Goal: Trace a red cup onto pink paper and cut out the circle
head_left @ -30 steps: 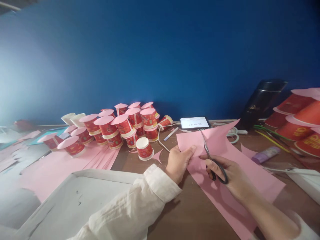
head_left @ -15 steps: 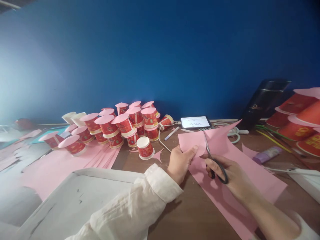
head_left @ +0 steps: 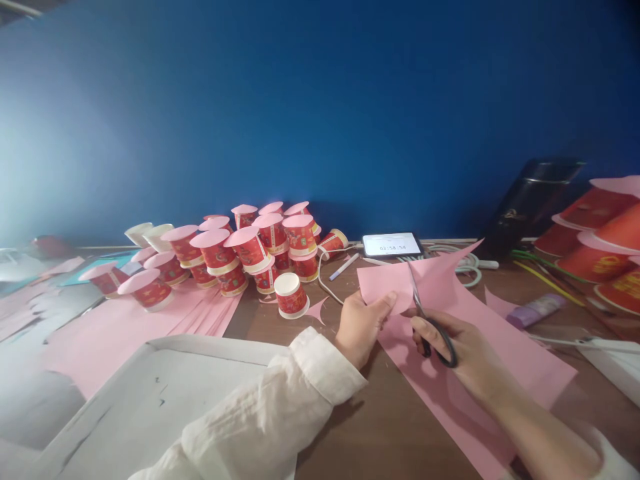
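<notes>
Between thumb and fingers, my left hand pinches the left part of a pink paper sheet, which is lifted at its far end. My right hand is closed around the black handles of a pair of scissors. Their blades point away from me and lie across the sheet, just right of my left thumb. The near part of the sheet slopes down to the right over the brown table. A pink paper scrap lies left of my left hand, beside a small red paper cup.
Several red cups topped with pink discs are stacked at left on pink sheets. A phone showing a timer, a marker and cables lie behind my hands. At right are a dark bottle, a purple glue stick and more cups. A white tray is front left.
Almost nothing differs. Both hands, the sheet and the scissors keep their positions, the view shifts very slightly, and the timer on the phone has advanced.
</notes>
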The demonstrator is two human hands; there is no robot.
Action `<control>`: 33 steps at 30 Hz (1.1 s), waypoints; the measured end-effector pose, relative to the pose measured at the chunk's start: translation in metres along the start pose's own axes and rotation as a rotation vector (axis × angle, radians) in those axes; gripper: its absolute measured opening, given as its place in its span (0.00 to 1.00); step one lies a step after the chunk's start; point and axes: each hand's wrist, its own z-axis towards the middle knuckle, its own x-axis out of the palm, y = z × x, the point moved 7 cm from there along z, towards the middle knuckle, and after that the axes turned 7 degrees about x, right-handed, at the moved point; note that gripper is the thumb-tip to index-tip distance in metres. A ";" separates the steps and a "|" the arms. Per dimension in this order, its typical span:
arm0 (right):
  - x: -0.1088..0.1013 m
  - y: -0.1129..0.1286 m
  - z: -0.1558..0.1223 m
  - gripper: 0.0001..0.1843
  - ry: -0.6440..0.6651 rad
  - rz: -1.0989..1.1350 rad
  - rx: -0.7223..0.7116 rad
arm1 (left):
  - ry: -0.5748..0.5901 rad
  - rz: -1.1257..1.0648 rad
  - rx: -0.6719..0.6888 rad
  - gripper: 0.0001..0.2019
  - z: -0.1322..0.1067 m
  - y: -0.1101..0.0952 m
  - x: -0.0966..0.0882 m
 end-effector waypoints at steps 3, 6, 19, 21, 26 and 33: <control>0.000 0.001 0.000 0.31 -0.006 -0.013 0.000 | 0.004 -0.002 0.000 0.18 0.000 0.000 0.000; 0.000 0.001 0.000 0.32 -0.011 -0.024 0.000 | 0.010 0.009 0.002 0.18 0.000 0.000 0.000; -0.003 -0.001 0.001 0.34 -0.020 -0.058 -0.039 | -0.003 -0.005 0.008 0.20 0.002 -0.001 -0.001; -0.003 -0.002 0.002 0.35 -0.018 -0.054 -0.039 | -0.008 -0.019 -0.001 0.20 0.002 0.000 -0.002; -0.003 -0.003 0.002 0.35 -0.014 -0.043 -0.022 | -0.006 -0.026 -0.006 0.18 0.002 0.000 -0.001; -0.003 -0.002 0.001 0.35 -0.015 -0.023 -0.037 | -0.013 -0.035 -0.006 0.20 0.003 0.001 -0.002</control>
